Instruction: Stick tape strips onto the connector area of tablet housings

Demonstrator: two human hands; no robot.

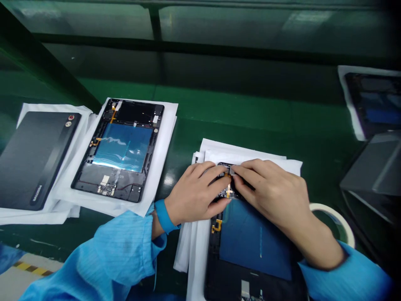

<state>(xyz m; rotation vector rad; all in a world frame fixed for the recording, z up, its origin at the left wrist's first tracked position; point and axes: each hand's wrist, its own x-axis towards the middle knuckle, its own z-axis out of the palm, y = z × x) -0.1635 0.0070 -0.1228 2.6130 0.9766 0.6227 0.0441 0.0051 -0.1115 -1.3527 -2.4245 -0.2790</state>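
Note:
An opened tablet [255, 238] lies on a stack of white sheets, its blue-filmed battery and inner parts facing up. My left hand [200, 192], with a blue band at the wrist, has its bent fingers at the tablet's upper end, beside an orange flex cable [228, 188]. From the other side my right hand [275, 192] reaches to the same spot, thumb and forefinger pinched at a small pale piece too small to name. The fingertips of both hands almost meet there, and they hide part of the circuitry.
Another opened tablet [123, 146] rests on white sheets [166, 121] to the left. Beside it is a dark closed tablet [37, 154], back side up. A tape roll [336, 219] and a grey box-like object [372, 171] are at the right, with a further opened tablet [379, 98] behind.

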